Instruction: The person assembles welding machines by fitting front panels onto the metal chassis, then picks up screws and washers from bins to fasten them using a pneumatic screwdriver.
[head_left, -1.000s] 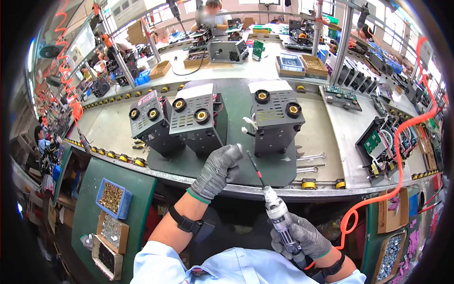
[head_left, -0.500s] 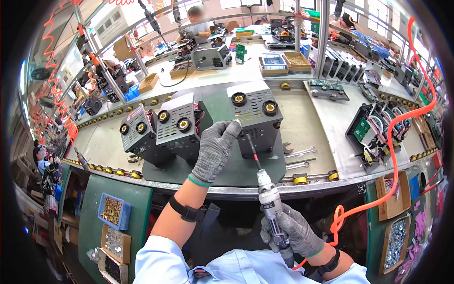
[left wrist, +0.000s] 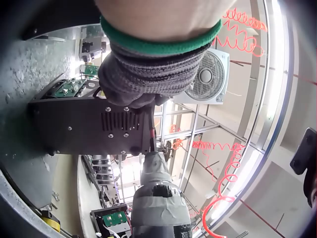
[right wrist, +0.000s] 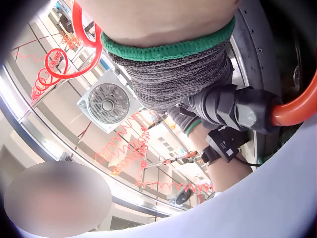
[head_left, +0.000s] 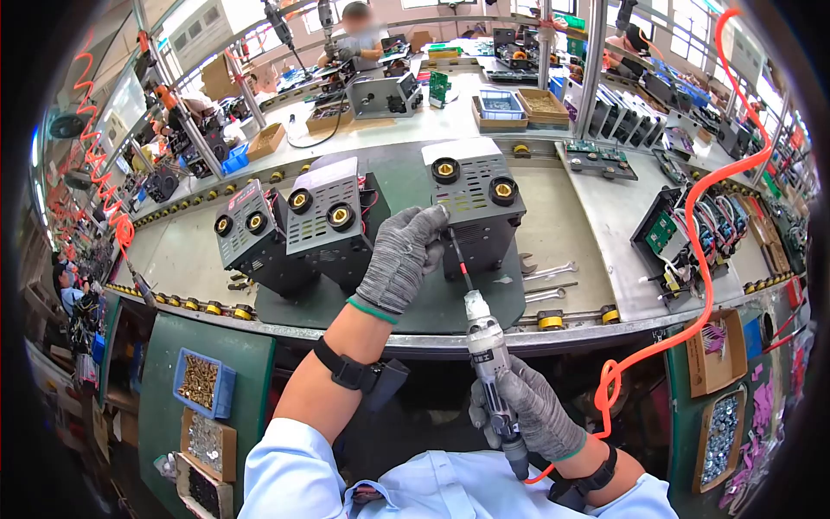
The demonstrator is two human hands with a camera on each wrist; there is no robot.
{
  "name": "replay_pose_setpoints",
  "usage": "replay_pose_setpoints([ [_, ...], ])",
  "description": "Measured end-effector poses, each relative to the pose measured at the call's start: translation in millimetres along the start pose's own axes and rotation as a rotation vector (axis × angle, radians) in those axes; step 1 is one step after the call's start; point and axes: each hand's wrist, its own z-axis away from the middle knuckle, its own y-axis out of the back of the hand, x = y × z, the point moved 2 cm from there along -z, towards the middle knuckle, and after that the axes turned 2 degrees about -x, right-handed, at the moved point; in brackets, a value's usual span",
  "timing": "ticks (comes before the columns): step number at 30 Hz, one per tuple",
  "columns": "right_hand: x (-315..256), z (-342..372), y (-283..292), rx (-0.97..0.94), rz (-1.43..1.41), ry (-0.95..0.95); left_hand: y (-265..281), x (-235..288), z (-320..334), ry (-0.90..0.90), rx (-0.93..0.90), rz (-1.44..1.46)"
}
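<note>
My right hand [head_left: 538, 413], in a grey knit glove, grips a power screwdriver [head_left: 489, 350] with a long, red-banded bit pointing up and forward. An orange hose runs from its rear end, seen as a dark fitting in the right wrist view. The left hand [head_left: 399, 264], gloved alike, pinches a small pale piece [head_left: 444, 210] at the top front edge of the right-hand black metal box [head_left: 486, 242]. Beside those fingertips lies the bit's tip, close to the box front. In the left wrist view, the screwdriver [left wrist: 161, 203] stands alongside the slotted box panel [left wrist: 84, 126].
Two similar boxes [head_left: 333, 246] stand left on the same dark green board [head_left: 389, 316]. Wrenches [head_left: 549, 270] lie right of it. Bins of brass parts [head_left: 201, 381] and other hardware flank me. The orange hose [head_left: 702, 251] loops along the right.
My left hand has risen and moved from in front of the board to the right box's top edge. The screwdriver has come forward with it, and the view has shifted slightly.
</note>
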Motion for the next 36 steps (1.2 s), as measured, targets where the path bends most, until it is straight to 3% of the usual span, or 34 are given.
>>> replay_pose_setpoints([
  [7,0,-6,-18,0.115,0.058,0.057,2,4,3,-0.059,0.014,-0.157],
  [9,1,-3,-21,0.052,-0.094,0.008,5,4,2,-0.07,0.023,-0.206],
  [13,5,-2,-14,0.038,0.011,-0.002,6,5,2,-0.077,0.014,-0.209],
  [15,7,-2,-12,0.095,0.085,0.089,10,-1,0,-0.056,0.091,-0.335],
  [17,0,3,-18,0.081,0.075,0.055,17,-6,15,-0.114,0.1,-0.278],
  [19,-3,7,-22,0.068,0.057,0.017,21,-10,33,-0.006,0.035,-0.013],
  [20,-2,8,-23,0.053,0.053,0.008,22,-11,40,0.2,0.083,-0.044],
  [21,0,9,-24,0.035,0.048,-0.006,23,-14,43,0.199,0.092,-0.038],
  [23,2,9,-25,0.019,0.037,-0.042,19,-26,47,0.351,-0.096,0.342],
  [27,10,7,-24,-0.003,-0.012,-0.069,27,-36,42,0.279,-0.289,0.597],
  [31,14,4,-22,0.01,0.031,-0.044,31,-33,40,0.282,-0.269,0.617],
  [33,13,2,-21,0.014,0.036,-0.032,39,-35,38,0.188,-0.153,0.511],
  [36,14,0,-15,-0.075,0.08,-0.08,61,-47,42,0.171,-0.13,0.439],
])
